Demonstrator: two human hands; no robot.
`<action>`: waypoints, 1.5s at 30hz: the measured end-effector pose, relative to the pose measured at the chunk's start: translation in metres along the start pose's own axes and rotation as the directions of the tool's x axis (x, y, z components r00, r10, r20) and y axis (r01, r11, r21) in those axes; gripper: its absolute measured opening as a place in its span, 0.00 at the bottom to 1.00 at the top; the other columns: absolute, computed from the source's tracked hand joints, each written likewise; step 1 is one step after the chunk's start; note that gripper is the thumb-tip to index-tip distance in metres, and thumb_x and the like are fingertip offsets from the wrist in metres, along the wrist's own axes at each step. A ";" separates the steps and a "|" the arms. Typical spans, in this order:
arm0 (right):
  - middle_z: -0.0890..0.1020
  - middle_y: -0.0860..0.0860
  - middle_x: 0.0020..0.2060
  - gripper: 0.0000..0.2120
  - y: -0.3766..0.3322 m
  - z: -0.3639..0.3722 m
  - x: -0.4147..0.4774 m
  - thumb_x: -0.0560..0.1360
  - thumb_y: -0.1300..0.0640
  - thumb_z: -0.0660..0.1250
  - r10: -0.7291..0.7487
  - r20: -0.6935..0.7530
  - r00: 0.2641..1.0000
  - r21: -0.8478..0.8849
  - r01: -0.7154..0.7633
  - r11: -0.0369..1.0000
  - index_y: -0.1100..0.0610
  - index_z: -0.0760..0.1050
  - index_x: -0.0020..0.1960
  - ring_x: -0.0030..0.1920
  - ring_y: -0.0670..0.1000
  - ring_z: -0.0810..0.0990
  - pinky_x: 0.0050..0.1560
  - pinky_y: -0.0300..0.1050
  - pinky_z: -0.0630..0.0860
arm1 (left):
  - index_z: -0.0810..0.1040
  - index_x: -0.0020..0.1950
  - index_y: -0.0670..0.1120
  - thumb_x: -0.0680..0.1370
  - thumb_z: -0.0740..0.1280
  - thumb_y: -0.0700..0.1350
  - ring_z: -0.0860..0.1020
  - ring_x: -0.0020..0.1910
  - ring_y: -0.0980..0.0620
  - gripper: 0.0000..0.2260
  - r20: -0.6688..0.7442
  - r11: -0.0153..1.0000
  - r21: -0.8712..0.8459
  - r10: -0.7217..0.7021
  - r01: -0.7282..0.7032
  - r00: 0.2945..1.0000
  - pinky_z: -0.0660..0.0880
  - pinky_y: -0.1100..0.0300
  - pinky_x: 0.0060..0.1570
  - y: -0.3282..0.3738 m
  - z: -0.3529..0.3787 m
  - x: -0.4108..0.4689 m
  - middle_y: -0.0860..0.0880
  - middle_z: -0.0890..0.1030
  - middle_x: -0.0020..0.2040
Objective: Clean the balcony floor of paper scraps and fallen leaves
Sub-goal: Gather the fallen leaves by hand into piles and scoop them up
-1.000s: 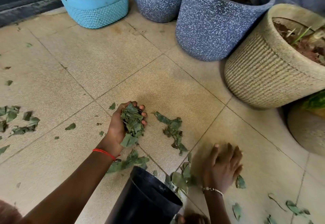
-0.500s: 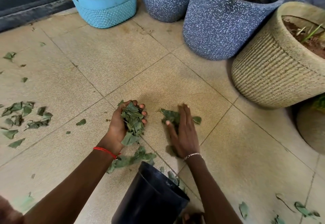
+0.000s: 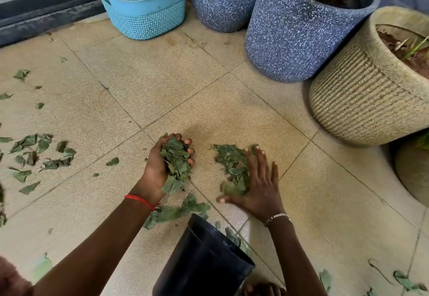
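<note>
The balcony floor (image 3: 162,75) is made of big tan tiles, and green leaf bits lie on it in many spots. Nearest, at the bottom, a black bin (image 3: 202,263) seems tipped, with its mouth toward the hands. A few loose leaves (image 3: 176,211) lie just by its mouth.

The step in hand looks like gathering leaves by hand. The left hand (image 3: 157,172) is cupped, palm up, with its fingers curled round a full bunch of leaves (image 3: 176,163). The right hand (image 3: 262,189) is flat, with fingers straight and spread, and it presses on a small leaf pile (image 3: 229,168) on the floor. The two hands are apart.

Next, the right hand likely has to scoop that pile up, and then both loads should go in the bin.

More scattered leaves (image 3: 39,151) wait on the left. Far back stand a blue basket (image 3: 144,10), speckled pots (image 3: 301,35) and a ribbed tan pot (image 3: 362,96). No paper scraps can be made out.
</note>
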State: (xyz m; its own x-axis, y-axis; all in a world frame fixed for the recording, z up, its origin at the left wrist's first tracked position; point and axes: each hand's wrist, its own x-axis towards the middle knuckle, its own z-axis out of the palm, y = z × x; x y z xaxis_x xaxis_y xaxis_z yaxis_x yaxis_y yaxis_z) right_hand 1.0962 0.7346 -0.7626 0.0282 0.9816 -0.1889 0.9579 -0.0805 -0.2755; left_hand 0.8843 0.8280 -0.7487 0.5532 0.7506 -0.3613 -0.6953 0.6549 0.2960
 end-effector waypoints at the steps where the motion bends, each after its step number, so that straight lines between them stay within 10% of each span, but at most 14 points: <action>1: 0.34 0.51 0.74 0.58 -0.002 -0.001 0.011 0.52 0.16 0.45 -0.006 -0.019 1.000 0.007 0.006 1.000 0.43 0.27 0.70 0.74 0.52 0.34 0.71 0.59 0.32 | 0.77 0.31 0.47 0.51 0.82 0.44 0.76 0.30 0.53 0.16 0.002 1.000 0.006 0.005 -0.005 1.000 0.74 0.64 0.29 0.001 0.000 0.000 0.51 0.77 0.34; 7: 0.48 0.55 0.76 0.54 -0.024 -0.006 0.058 0.57 0.18 0.49 -0.160 -0.081 0.984 0.057 0.165 0.985 0.45 0.47 0.75 0.75 0.55 0.45 0.72 0.64 0.39 | 0.77 0.31 0.47 0.53 0.80 0.43 0.76 0.30 0.53 0.15 0.008 0.999 -0.009 0.050 -0.050 0.999 0.74 0.64 0.30 0.014 -0.003 -0.001 0.51 0.77 0.35; 17: 0.46 0.54 0.75 0.50 -0.051 0.000 0.046 0.59 0.20 0.50 -0.609 0.044 0.792 -0.043 0.610 0.791 0.43 0.45 0.74 0.74 0.54 0.42 0.66 0.67 0.35 | 0.76 0.32 0.47 0.70 0.61 0.45 0.76 0.31 0.54 0.08 -0.049 0.987 -0.065 0.145 -0.148 0.988 0.74 0.65 0.32 0.038 -0.023 -0.021 0.51 0.76 0.36; 37: 0.44 0.49 0.74 0.43 -0.061 0.014 0.046 0.68 0.24 0.42 -0.606 0.038 0.795 -0.122 0.605 0.786 0.47 0.47 0.75 0.75 0.53 0.43 0.68 0.69 0.39 | 0.76 0.33 0.47 0.68 0.62 0.44 0.75 0.32 0.54 0.06 -0.102 0.982 -0.080 0.164 -0.173 0.981 0.74 0.64 0.32 0.045 -0.032 -0.030 0.51 0.76 0.36; 45: 0.56 0.56 0.75 0.46 -0.110 0.024 0.058 0.61 0.23 0.51 -0.773 0.050 0.632 -0.154 0.770 0.620 0.47 0.56 0.71 0.75 0.57 0.48 0.67 0.71 0.38 | 0.77 0.35 0.46 0.65 0.69 0.43 0.76 0.34 0.53 0.03 -0.048 0.961 -0.064 0.266 -0.268 0.963 0.74 0.64 0.35 0.064 -0.043 -0.040 0.50 0.77 0.38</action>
State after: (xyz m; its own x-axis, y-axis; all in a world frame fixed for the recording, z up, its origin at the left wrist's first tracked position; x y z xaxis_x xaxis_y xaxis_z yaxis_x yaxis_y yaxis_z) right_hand 0.9858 0.7958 -0.7659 -0.7370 0.6743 0.0459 0.6593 0.7322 -0.1712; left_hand 0.7978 0.8363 -0.7528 0.3260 0.8925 -0.3117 -0.8460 0.4226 0.3251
